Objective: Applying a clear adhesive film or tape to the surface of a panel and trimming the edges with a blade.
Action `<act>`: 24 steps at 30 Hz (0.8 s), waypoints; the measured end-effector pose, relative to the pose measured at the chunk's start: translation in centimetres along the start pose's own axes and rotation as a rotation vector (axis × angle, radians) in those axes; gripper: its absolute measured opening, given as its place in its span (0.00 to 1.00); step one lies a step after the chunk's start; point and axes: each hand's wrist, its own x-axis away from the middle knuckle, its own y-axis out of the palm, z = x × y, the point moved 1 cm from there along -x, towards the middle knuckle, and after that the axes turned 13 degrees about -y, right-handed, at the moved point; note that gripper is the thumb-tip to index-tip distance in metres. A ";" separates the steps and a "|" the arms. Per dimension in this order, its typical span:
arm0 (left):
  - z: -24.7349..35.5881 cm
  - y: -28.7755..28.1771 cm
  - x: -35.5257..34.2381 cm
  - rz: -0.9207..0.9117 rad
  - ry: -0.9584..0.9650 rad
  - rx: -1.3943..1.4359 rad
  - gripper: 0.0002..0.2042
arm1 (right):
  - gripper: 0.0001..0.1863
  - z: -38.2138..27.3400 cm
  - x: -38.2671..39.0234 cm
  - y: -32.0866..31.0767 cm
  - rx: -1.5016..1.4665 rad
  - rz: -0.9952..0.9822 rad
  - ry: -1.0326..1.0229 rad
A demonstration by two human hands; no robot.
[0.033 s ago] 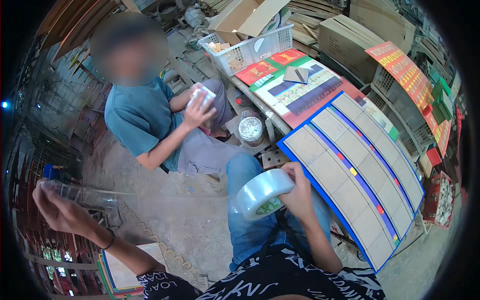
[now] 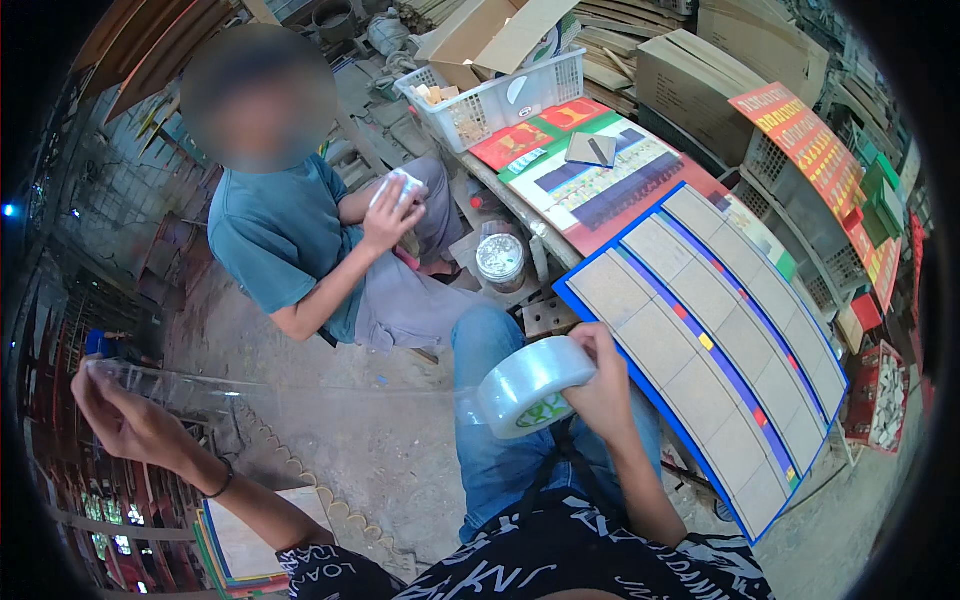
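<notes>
— Wooden planks (image 2: 610,60) are lying piled at the back of this workshop, and a white crate (image 2: 495,118) is standing on the far end of the bench (image 2: 515,205). Where are you seeing the tape?

— The roll of clear tape (image 2: 535,385) is hanging above the person's blue jeans (image 2: 480,350). The right hand (image 2: 604,388) is grasping it at its right side, and the green pattern of the inner part is showing toward us.

— And what is the left hand (image 2: 135,425) doing?

— It is pinching the free end of the strip (image 2: 300,388), far out to the left. The strip is running almost level between the two hands, so its long axis is going left to right, with the left end a little higher.

— Which hand is nearer to the tiled panel (image 2: 703,392)?

— The right one, clearly. The panel is lying just beside it, on the right, and its long axis is slanting from upper left to lower right. Whether the forearm is touching the blue edge, I cannot tell.

— Is somebody else working there?

— Yes, a seated co-worker (image 2: 265,235) is holding a small white thing (image 2: 398,187), near a round jar (image 2: 501,258).
</notes>
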 end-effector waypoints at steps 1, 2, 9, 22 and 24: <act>-0.9 0.5 0.8 -0.017 -0.036 0.008 0.08 | 0.23 -0.4 0.1 -0.7 0.079 0.034 -0.003; -1.1 1.1 1.8 -0.038 -0.100 0.076 0.08 | 0.23 -1.0 0.1 -1.4 0.121 0.038 0.024; -4.2 1.5 6.7 -0.168 -0.442 0.407 0.07 | 0.22 -5.5 0.8 -6.9 0.276 0.181 -0.079; 2.2 9.0 16.3 -0.432 -0.877 1.196 0.08 | 0.20 -11.7 4.7 -16.7 0.654 0.425 -0.155; 3.3 10.2 17.8 -0.458 -0.929 1.215 0.08 | 0.20 -12.6 5.6 -17.5 0.706 0.438 -0.147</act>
